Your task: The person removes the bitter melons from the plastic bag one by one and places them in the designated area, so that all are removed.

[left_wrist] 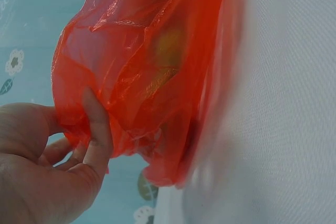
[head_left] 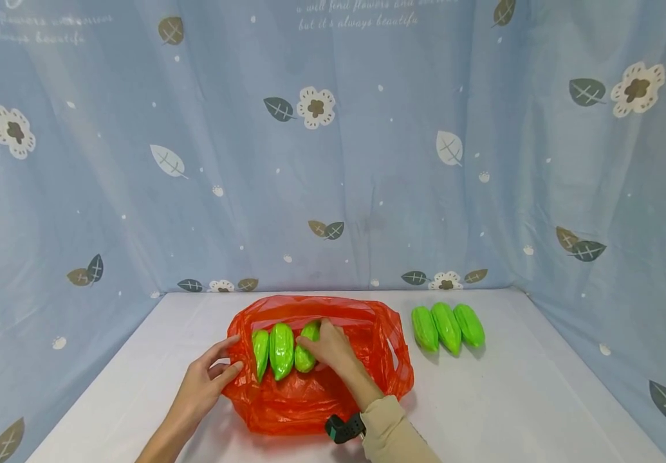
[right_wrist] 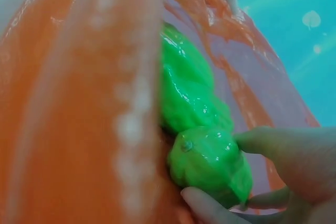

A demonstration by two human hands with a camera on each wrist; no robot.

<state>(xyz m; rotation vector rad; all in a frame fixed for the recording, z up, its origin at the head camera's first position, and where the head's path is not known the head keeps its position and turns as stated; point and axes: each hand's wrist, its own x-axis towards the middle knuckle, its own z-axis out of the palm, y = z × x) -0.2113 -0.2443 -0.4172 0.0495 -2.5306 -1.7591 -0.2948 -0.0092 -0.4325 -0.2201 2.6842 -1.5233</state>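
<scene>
A red plastic bag (head_left: 286, 411) lies spread with its mouth facing up in the head view. Two green bitter melons, one at the left (head_left: 260, 352) and one in the middle (head_left: 282, 350), lie side by side inside it. My right hand (head_left: 333, 347) reaches into the bag and grips a third bitter melon (head_left: 305, 360) beside them. In the right wrist view its thumb and fingers stand around that melon's end. My left hand (head_left: 201, 382) pinches the bag's left edge between thumb and fingers, as the left wrist view shows.
Three more bitter melons, one left (head_left: 425, 328), one middle (head_left: 446, 326) and one right (head_left: 470, 325), lie in a row on the white table (head_left: 512, 399), right of the bag. A blue patterned curtain (head_left: 367, 173) hangs behind and at both sides.
</scene>
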